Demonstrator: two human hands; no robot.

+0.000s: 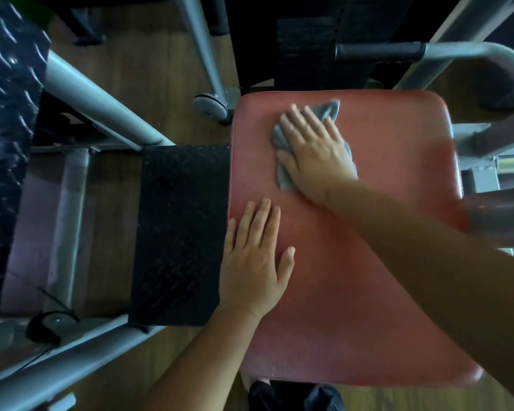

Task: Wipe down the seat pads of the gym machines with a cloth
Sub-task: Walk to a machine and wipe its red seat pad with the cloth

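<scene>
- Head view: looks straight down on a worn red vinyl seat pad [368,262], a rounded rectangle, longer from near edge to far edge than across.
- Presses a crumpled grey cloth [329,109] onto the pad's far-left quarter with the right hand [315,146]. Palm down, fingers straight and slightly spread, no pinching or curling round the fabric. Covers most of it, leaving one corner out past the fingertips and an edge out beside the thumb.
- Lays the left hand [255,256] flat on the pad's left edge, nearer than the cloth, fingers straight and close together, thumb out. Holds nothing and is probably bracing.
- Crosses the pad diagonally with the right forearm, from the near-right side up to the far-left quarter.
- For the coming stroke, leaves most of the pad's surface to the right of the cloth and nearer than it. Probably calls for a sweep toward the right edge or back along the pad's length. Puts the left hand in the path of any pull straight back along the left edge.
- Touching the pad's left edge: a black diamond-tread metal footplate [181,232].
- Further left of the pad: grey painted steel frame tubes [101,105].
- Beyond the pad's far-right corner: a black foam-sleeved handle [377,51].
- Beneath and around the pad: brown wood-look floor [149,69].
- Right of the pad: blurred metal parts, too smeared to name.
</scene>
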